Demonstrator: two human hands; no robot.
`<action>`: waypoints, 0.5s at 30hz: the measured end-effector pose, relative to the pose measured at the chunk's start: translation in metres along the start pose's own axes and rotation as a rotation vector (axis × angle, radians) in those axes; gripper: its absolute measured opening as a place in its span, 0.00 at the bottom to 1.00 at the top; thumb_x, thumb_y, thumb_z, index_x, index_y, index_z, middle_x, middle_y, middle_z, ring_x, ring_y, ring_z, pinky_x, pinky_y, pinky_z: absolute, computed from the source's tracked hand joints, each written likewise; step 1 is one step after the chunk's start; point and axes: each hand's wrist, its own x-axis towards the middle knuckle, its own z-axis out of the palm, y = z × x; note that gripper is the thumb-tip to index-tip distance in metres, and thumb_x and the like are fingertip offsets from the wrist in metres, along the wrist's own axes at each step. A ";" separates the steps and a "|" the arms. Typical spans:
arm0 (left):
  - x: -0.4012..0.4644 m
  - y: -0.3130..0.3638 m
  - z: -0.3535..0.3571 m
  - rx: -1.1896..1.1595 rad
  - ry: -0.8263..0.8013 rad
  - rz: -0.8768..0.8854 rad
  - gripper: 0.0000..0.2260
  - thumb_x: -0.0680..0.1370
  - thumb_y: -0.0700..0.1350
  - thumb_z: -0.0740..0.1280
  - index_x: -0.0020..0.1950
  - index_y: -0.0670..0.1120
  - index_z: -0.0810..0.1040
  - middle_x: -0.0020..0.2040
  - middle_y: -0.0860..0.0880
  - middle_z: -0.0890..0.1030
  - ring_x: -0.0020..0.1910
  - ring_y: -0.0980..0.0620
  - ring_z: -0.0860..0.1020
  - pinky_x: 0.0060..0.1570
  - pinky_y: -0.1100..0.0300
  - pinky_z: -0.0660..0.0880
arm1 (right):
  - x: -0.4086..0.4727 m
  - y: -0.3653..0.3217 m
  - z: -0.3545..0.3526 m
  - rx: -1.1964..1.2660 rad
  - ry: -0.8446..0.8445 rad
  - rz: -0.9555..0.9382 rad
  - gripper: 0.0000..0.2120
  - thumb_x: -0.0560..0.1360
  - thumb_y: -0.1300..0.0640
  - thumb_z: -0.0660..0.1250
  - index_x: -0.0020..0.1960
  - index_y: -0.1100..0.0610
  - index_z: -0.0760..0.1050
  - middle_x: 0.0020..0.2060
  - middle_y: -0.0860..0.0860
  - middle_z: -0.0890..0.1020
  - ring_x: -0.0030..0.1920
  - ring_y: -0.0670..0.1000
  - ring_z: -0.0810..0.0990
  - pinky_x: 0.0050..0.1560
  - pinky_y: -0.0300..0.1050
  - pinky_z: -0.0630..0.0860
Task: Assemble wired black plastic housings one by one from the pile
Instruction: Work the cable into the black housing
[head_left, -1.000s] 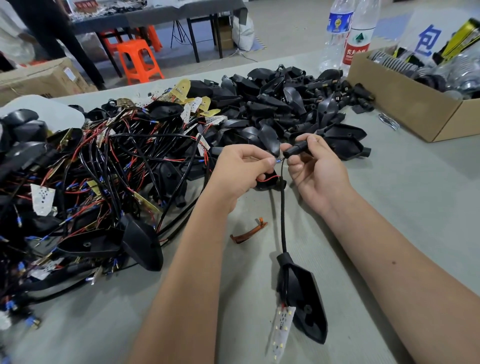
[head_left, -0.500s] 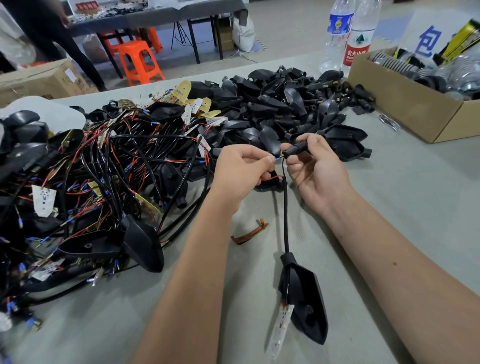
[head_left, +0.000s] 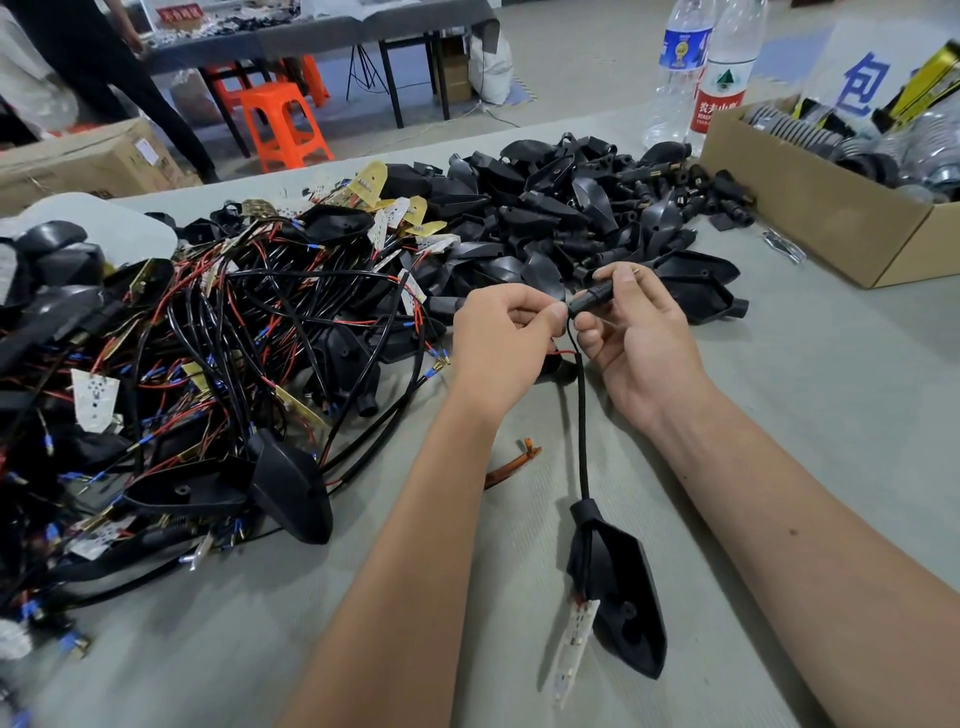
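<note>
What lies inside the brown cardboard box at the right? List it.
The cardboard box holds ribbed round dark parts and clear-wrapped shiny pieces. Its wall hides anything deeper.

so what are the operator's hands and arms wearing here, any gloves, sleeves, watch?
Nothing visible. The left hand and right hand are bare: no gloves, rings or tape. Both forearms are uncovered to the frame edge, with no sleeves, watch, wristband or cable attached. The right forearm has a few small dark moles.
</note>
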 end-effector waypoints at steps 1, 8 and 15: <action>0.000 0.000 -0.001 -0.046 -0.008 -0.021 0.05 0.79 0.40 0.72 0.44 0.46 0.85 0.35 0.51 0.85 0.33 0.58 0.82 0.38 0.62 0.78 | 0.001 -0.001 -0.001 0.031 0.017 0.010 0.10 0.86 0.57 0.60 0.49 0.57 0.77 0.36 0.53 0.80 0.31 0.48 0.79 0.31 0.37 0.77; 0.003 -0.003 -0.011 -0.251 -0.005 -0.160 0.07 0.79 0.36 0.71 0.42 0.44 0.85 0.37 0.46 0.86 0.37 0.53 0.84 0.38 0.64 0.79 | 0.004 -0.002 -0.003 0.163 0.070 0.036 0.13 0.86 0.57 0.60 0.46 0.57 0.78 0.39 0.57 0.80 0.31 0.48 0.79 0.31 0.36 0.77; -0.002 0.001 0.005 -0.198 -0.036 -0.125 0.04 0.78 0.35 0.72 0.43 0.40 0.85 0.36 0.43 0.84 0.35 0.53 0.82 0.36 0.66 0.78 | 0.002 0.001 -0.002 0.053 0.004 0.001 0.10 0.85 0.56 0.62 0.50 0.58 0.79 0.36 0.54 0.81 0.31 0.48 0.78 0.31 0.36 0.77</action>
